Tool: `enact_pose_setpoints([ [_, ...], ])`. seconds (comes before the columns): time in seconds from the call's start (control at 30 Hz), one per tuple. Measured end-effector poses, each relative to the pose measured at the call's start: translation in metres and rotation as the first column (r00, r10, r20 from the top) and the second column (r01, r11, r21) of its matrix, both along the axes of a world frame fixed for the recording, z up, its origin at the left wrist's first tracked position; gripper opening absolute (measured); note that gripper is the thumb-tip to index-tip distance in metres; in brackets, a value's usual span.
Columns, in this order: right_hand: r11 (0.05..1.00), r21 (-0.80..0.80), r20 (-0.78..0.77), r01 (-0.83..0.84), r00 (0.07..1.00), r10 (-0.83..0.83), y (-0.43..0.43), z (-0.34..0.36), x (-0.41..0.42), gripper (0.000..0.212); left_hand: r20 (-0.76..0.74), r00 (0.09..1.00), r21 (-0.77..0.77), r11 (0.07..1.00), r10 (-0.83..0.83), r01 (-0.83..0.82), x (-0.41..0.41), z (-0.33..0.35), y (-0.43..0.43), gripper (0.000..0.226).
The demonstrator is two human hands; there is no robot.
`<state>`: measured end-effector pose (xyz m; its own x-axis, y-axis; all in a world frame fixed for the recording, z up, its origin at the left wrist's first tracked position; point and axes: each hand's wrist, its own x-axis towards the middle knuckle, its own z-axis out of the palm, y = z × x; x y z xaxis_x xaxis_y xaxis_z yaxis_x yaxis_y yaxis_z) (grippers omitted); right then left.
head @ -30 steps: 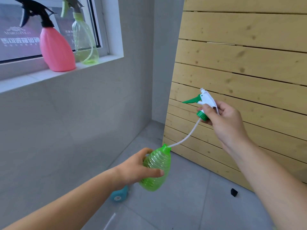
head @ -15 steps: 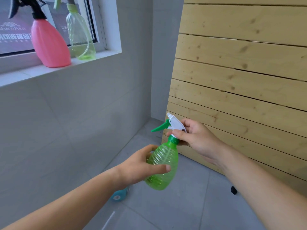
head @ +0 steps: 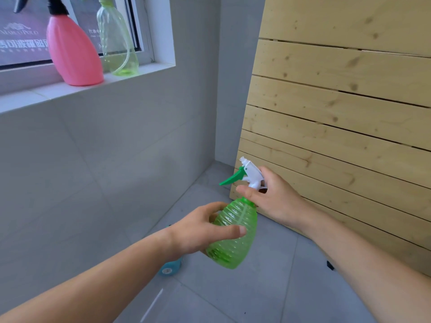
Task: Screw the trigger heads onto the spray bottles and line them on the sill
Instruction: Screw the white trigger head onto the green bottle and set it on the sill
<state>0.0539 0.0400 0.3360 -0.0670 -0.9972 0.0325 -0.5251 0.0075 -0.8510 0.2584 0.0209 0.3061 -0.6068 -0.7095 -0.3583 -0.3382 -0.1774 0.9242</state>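
Since a second ago trigger head (head: 250,172) has been brought down from mid-air onto the neck of green bottle (head: 235,238); head is now seated on the neck, green lever pointed left toward the grey wall; bottle is held in mid-air above the floor, ribbed body gripped by left hand (head: 198,229), fingers and thumb curled round it; collar under the head is pinched by right hand (head: 277,201), thumb laid across the front; pink bottle (head: 72,52) with black head and clear pale-green bottle (head: 119,43) are stood just beside each other at right end of sill (head: 77,92); blue object (head: 170,268) is seen on floor below left wrist; slatted wood panel (head: 338,113) at right.
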Motion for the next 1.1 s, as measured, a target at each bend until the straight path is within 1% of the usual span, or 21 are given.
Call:
enact_pose_setpoints([
  [0.03, 1.000, 0.007, 0.039, -0.011, 0.999, 0.011, 0.000, 0.001, 0.000, 0.027, -0.002, 1.000, 0.007, 1.000, -0.005, 0.005, 0.000, 0.001, 0.000, 0.053],
  [0.07, 0.998, 0.030, 0.134, -0.052, 0.990, 0.048, 0.000, 0.002, -0.001, 0.026, -0.003, 1.000, 0.010, 1.000, -0.005, 0.005, 0.000, 0.002, 0.000, 0.052],
  [0.1, 0.992, 0.054, 0.244, -0.111, 0.965, 0.095, -0.001, 0.004, -0.004, 0.025, -0.006, 1.000, 0.009, 1.000, -0.001, 0.001, 0.000, 0.003, -0.001, 0.050],
  [0.13, 0.986, 0.054, 0.320, -0.157, 0.938, 0.132, -0.001, 0.006, -0.007, 0.025, -0.008, 1.000, 0.006, 1.000, 0.003, -0.003, 0.000, 0.004, -0.001, 0.049],
  [0.17, 0.983, 0.036, 0.338, -0.177, 0.928, 0.155, -0.001, 0.007, -0.010, 0.026, -0.007, 1.000, 0.002, 1.000, 0.007, -0.007, 0.001, 0.005, -0.002, 0.049],
  [0.2, 0.985, 0.021, 0.309, -0.169, 0.939, 0.154, -0.002, 0.006, -0.011, 0.027, -0.004, 1.000, 0.000, 1.000, 0.010, -0.010, 0.001, 0.005, -0.002, 0.050],
  [0.27, 0.994, 0.005, 0.240, -0.110, 0.965, 0.106, -0.004, 0.001, -0.008, 0.026, -0.003, 1.000, 0.006, 1.000, 0.006, -0.006, 0.001, 0.004, -0.003, 0.052],
  [0.3, 0.997, 0.005, 0.231, -0.083, 0.970, 0.080, -0.003, 0.000, -0.004, 0.028, -0.003, 1.000, 0.012, 1.000, 0.003, -0.003, 0.001, 0.004, -0.002, 0.052],
  [0.37, 0.995, 0.028, 0.302, -0.096, 0.950, 0.084, -0.005, -0.002, -0.003, 0.031, -0.008, 1.000, 0.022, 1.000, -0.001, 0.002, 0.001, 0.003, -0.001, 0.051],
  [0.43, 0.984, 0.049, 0.420, -0.169, 0.898, 0.133, -0.005, -0.002, -0.008, 0.031, -0.011, 1.000, 0.022, 1.000, -0.002, 0.002, 0.001, 0.003, -0.001, 0.048],
  [0.47, 0.980, 0.044, 0.454, -0.192, 0.878, 0.151, -0.005, 0.000, -0.010, 0.030, -0.010, 1.000, 0.020, 1.000, 0.001, -0.001, 0.001, 0.004, -0.002, 0.045],
  [0.53, 0.980, 0.024, 0.427, -0.196, 0.889, 0.167, -0.005, -0.002, -0.013, 0.025, -0.018, 1.000, 0.018, 1.000, 0.002, -0.001, 0.001, 0.004, -0.002, 0.048],
  [0.57, 0.984, 0.008, 0.377, -0.179, 0.912, 0.163, -0.005, -0.002, -0.011, 0.024, -0.020, 1.000, 0.018, 1.000, 0.002, -0.001, 0.001, 0.003, -0.002, 0.051],
  [0.63, 0.991, -0.008, 0.277, -0.135, 0.952, 0.132, -0.005, -0.004, -0.007, 0.029, -0.020, 1.000, 0.018, 1.000, -0.003, 0.004, 0.000, 0.002, -0.001, 0.052],
  [0.67, 0.990, -0.008, 0.277, -0.140, 0.951, 0.137, -0.005, -0.003, -0.007, 0.029, -0.022, 1.000, 0.020, 1.000, -0.007, 0.007, 0.000, 0.002, -0.001, 0.049],
  [0.7, 0.987, 0.000, 0.309, -0.163, 0.938, 0.155, -0.005, -0.001, -0.008, 0.027, -0.024, 1.000, 0.022, 1.000, -0.006, 0.007, 0.000, 0.002, -0.001, 0.046],
  [0.77, 0.981, 0.001, 0.341, -0.196, 0.922, 0.184, -0.004, 0.001, -0.011, 0.022, -0.031, 1.000, 0.018, 1.000, -0.005, 0.005, 0.000, 0.003, -0.003, 0.045],
  [0.83, 0.985, -0.027, 0.287, -0.171, 0.942, 0.171, -0.004, 0.001, -0.012, 0.023, -0.036, 0.999, 0.006, 1.000, 0.001, -0.001, 0.000, 0.003, -0.004, 0.051],
  [0.93, 0.993, -0.034, 0.221, -0.109, 0.969, 0.113, -0.006, -0.004, -0.007, 0.032, -0.036, 0.999, -0.001, 1.000, -0.008, 0.008, -0.001, 0.003, -0.003, 0.053],
  [1.03, 0.986, 0.001, 0.300, -0.169, 0.940, 0.161, -0.006, 0.000, -0.007, 0.024, -0.024, 1.000, -0.004, 1.000, 0.000, -0.001, 0.000, 0.003, -0.003, 0.052],
  [1.1, 0.981, -0.027, 0.291, -0.192, 0.937, 0.191, -0.006, 0.001, -0.010, 0.020, -0.021, 1.000, -0.012, 1.000, 0.011, -0.011, 0.001, 0.003, -0.004, 0.052],
])
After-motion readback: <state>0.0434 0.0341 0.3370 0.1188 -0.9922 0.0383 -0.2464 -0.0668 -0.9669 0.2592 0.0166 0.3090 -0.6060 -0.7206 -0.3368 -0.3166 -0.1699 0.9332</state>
